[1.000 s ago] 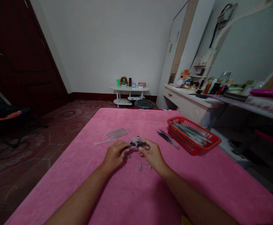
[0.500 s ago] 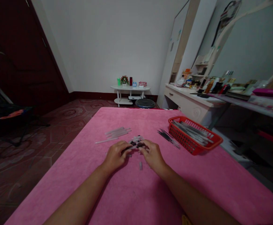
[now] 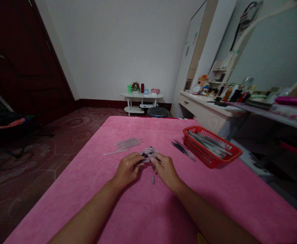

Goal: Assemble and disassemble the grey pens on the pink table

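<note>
My left hand point(image 3: 129, 169) is closed, thumb and fingers pinching a slim pale pen point(image 3: 146, 161) that runs toward the right. My right hand point(image 3: 165, 168) is closed at the pen's other end; its fingertips hide whatever small part sits there. Just beyond the fingers lies a small pile of short white and black pieces point(image 3: 149, 150), which look like pen caps and end parts. On the cloth between my wrists rests one short translucent cap-like piece point(image 3: 152, 179).
Several pale pen barrels point(image 3: 128, 144) lie at the back left of the pink cloth point(image 3: 143, 210). Thin dark refills point(image 3: 182, 149) lie right of the pile. Beside them stands a red plastic basket point(image 3: 201, 155) full of pens point(image 3: 210, 144). A dressing table point(image 3: 206, 110) stands beyond.
My hands stay nearly in place, with the right fingers shifted slightly. The dark part seen at the right fingertips is no longer visible there, and the pale pen between the hands shows more clearly.
</note>
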The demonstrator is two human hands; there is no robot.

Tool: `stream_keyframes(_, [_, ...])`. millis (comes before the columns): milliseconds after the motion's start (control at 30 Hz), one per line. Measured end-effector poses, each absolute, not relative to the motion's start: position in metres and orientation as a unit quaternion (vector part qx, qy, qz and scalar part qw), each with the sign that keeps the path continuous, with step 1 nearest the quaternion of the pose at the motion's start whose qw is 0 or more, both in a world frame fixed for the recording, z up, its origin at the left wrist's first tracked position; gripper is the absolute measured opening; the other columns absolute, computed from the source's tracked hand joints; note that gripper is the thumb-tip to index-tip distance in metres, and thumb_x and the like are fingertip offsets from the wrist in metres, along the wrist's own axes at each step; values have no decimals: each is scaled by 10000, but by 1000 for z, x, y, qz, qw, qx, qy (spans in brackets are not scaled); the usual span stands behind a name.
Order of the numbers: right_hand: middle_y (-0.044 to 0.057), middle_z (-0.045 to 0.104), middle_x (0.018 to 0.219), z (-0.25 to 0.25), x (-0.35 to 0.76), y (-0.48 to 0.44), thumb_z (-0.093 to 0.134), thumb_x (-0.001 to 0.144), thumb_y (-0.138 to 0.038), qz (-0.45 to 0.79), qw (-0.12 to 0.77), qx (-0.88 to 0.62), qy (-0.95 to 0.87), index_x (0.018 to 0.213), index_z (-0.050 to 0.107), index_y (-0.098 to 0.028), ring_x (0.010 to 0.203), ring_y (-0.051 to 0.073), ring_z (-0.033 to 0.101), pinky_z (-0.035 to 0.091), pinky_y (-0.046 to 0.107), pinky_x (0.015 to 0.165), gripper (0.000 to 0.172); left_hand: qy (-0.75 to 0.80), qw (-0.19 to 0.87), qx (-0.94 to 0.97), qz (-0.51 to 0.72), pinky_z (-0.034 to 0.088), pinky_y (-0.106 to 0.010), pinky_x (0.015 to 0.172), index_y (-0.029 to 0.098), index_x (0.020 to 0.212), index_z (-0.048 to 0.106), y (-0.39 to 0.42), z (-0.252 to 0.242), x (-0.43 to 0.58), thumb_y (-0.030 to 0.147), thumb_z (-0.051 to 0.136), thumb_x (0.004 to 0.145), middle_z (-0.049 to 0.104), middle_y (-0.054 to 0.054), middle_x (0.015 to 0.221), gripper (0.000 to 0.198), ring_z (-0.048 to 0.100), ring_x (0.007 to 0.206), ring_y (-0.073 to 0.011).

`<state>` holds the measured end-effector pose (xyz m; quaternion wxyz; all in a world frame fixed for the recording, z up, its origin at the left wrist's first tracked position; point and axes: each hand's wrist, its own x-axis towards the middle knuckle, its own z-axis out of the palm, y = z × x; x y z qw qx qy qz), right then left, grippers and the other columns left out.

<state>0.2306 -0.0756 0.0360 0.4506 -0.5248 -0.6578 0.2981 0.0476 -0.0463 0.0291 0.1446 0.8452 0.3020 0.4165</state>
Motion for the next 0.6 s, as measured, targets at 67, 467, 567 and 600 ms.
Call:
stream_keyframes(67, [6, 588, 608, 37, 233, -76, 428, 902, -367, 274, 425, -538, -674, 708, 606, -190, 529, 116, 532, 394, 204, 491, 317, 303, 148, 842, 421, 482, -283, 750, 179, 1014, 672, -47, 30, 49, 228, 516, 881, 672, -97, 893, 211, 611, 831, -181])
stream_keyframes(467, [2, 599, 606, 46, 239, -75, 448, 900, -378, 207, 379, -543, -720, 730, 622, -198, 559, 131, 543, 367, 213, 532, 303, 306, 154, 840, 421, 493, -288, 737, 181, 995, 685, -48, 33, 49, 256, 520, 883, 682, -97, 882, 212, 623, 820, -184])
stream_keyframes(567, [-1, 645, 700, 47, 239, -75, 545, 844, -329, 204, 392, -525, -727, 838, 630, -210, 606, 133, 561, 383, 212, 566, 146, 311, 157, 836, 424, 491, -283, 717, 178, 977, 689, -47, 31, 49, 261, 530, 879, 681, -94, 860, 204, 622, 800, -182])
stream_keyframes(600, [-2, 641, 687, 47, 239, -76, 536, 849, -320, 204, 389, -523, -730, 817, 628, -209, 599, 132, 559, 382, 212, 566, 147, 309, 157, 836, 426, 491, -282, 714, 178, 978, 690, -47, 30, 49, 263, 529, 880, 683, -95, 860, 206, 623, 801, -181])
